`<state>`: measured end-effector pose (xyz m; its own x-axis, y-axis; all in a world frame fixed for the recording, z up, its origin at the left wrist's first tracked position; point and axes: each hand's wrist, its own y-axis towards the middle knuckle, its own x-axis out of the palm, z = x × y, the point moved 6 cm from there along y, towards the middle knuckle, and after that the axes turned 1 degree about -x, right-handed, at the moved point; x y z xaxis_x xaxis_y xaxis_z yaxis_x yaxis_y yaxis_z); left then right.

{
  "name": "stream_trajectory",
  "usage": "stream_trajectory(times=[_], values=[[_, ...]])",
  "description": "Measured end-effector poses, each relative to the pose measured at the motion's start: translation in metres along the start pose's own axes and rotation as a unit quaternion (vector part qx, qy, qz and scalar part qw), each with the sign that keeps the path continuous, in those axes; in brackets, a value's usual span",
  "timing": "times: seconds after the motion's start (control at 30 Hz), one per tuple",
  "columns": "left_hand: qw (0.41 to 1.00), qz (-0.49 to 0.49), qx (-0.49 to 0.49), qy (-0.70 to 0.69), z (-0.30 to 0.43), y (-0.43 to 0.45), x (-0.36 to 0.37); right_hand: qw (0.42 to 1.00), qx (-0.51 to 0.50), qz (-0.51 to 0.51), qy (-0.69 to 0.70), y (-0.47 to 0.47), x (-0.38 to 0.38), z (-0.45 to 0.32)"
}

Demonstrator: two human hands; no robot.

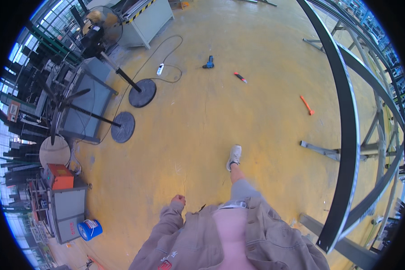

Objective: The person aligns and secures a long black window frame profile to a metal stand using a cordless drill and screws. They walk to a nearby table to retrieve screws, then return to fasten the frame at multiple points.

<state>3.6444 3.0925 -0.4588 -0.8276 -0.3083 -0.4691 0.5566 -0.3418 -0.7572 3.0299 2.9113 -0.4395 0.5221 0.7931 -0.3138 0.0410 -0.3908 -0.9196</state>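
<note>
My left hand (179,199) hangs beside the body at the lower middle, its fingers curled; whether it holds anything cannot be made out. My right hand is out of view. On the yellow floor ahead lie a blue cordless drill (209,63), a red and black utility knife (240,77) and, further right, an orange hand tool (307,105). A white shoe (235,154) is forward on the floor below them.
Long dark metal profiles (347,111) rest on trestles along the right. Two pedestal fans on round bases (142,93), a power strip (160,69) with its cable, grey cabinets (67,206) and a blue bucket (89,230) stand or lie to the left.
</note>
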Motion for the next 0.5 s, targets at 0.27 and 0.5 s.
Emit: stream_trajectory(times=[0.27, 0.5], values=[[0.999, -0.027, 0.001, 0.024, 0.160, 0.096, -0.052, 0.807, -0.136, -0.029, -0.574, 0.196, -0.197, -0.238], [0.981, 0.091, -0.081, -0.153, 0.263, 0.223, -0.145, 0.915, -0.382, 0.099, 0.082, 0.227, -0.307, -0.852]])
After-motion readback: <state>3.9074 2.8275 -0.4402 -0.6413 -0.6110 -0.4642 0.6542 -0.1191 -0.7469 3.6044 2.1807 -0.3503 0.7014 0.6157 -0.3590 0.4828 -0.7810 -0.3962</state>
